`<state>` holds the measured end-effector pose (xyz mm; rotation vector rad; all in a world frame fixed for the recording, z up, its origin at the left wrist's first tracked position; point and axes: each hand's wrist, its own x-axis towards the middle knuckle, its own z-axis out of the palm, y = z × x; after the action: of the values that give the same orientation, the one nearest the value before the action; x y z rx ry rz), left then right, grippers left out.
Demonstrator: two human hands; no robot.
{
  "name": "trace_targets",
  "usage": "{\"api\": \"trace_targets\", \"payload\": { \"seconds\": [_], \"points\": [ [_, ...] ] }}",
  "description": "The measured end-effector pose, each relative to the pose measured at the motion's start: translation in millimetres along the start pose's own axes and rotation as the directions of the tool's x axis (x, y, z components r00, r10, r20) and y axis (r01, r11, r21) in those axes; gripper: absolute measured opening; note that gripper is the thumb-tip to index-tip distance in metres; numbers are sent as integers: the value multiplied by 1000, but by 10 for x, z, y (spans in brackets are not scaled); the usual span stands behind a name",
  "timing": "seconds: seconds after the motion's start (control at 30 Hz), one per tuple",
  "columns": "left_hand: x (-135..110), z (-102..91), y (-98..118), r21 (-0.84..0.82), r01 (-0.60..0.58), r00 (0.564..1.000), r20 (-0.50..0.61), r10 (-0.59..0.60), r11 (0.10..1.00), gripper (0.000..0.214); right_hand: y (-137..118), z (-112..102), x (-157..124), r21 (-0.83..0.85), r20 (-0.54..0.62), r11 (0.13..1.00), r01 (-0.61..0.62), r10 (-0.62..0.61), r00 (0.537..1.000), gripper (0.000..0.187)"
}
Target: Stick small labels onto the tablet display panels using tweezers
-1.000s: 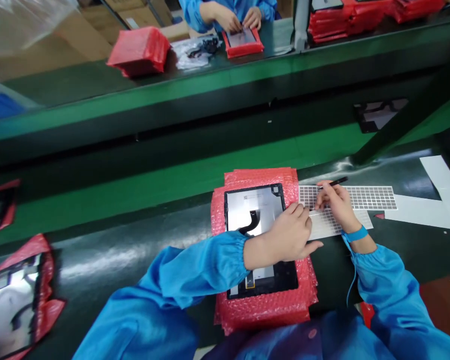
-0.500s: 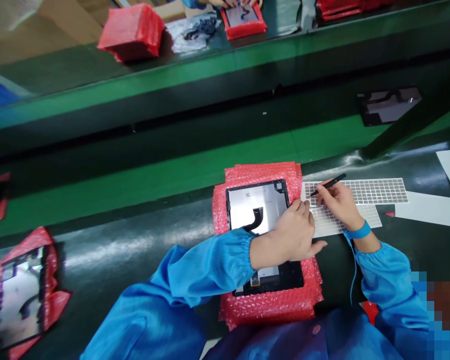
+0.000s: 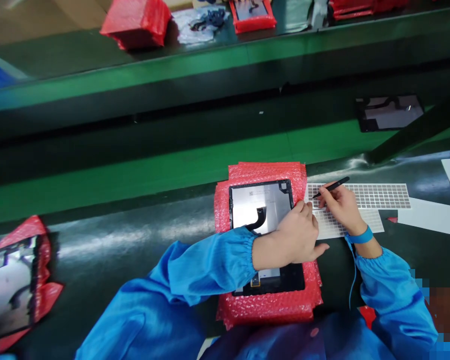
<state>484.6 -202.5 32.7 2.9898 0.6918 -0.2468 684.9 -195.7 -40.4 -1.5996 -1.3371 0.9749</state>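
1. Nearest the camera, both forearms in blue sleeves reach forward from the lower edge. The left one crosses over to the right, and the right one comes in from the lower right.
2. A stack of red bubble wrap (image 3: 270, 305) lies on the dark bench (image 3: 135, 250), and a display panel (image 3: 257, 202) rests on it back-side up with a black flex cable showing.
3. The left hand (image 3: 298, 240) lies palm-down on the panel's right part with the thumb spread out to the side. Its fingers bend towards the left edge of the sticker sheet (image 3: 363, 196). I cannot tell whether they pinch anything.
4. The right hand (image 3: 339, 207), with a blue wrist strap (image 3: 360, 235) on its wrist, rests on a second white sheet (image 3: 367, 220) just beside the panel.
5. The right hand's fingers are closed around a slim black tool (image 3: 332, 186), held like a pen, with its tip down on the gridded sticker sheet near the sheet's left end.
6. White paper (image 3: 431, 217) lies further right on the bench, and another panel in red wrap (image 3: 11, 280) sits at the far left.
7. Beyond the bench runs a green belt (image 3: 135, 175), with a bare panel (image 3: 390, 112) on it at the right.
8. Farthest off, a second bench holds a red wrap pile (image 3: 137, 22).
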Motion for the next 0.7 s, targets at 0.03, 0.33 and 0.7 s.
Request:
{"api": "trace_targets", "payload": {
  "seconds": [0.03, 0.33, 0.7],
  "points": [
    [3, -4, 1, 1, 1, 1000, 7, -1, 1000, 84, -6, 1, 2, 3, -1, 1000, -3, 3, 1000, 49],
    [15, -44, 0, -16, 6, 999, 47, -6, 1000, 82, -19, 25, 15, 35, -9, 999, -27, 27, 1000, 52],
    [-6, 48, -4, -1, 0, 999, -54, 0, 1000, 81, -14, 38, 67, 129, 22, 989, -71, 69, 997, 52]
  ]
}}
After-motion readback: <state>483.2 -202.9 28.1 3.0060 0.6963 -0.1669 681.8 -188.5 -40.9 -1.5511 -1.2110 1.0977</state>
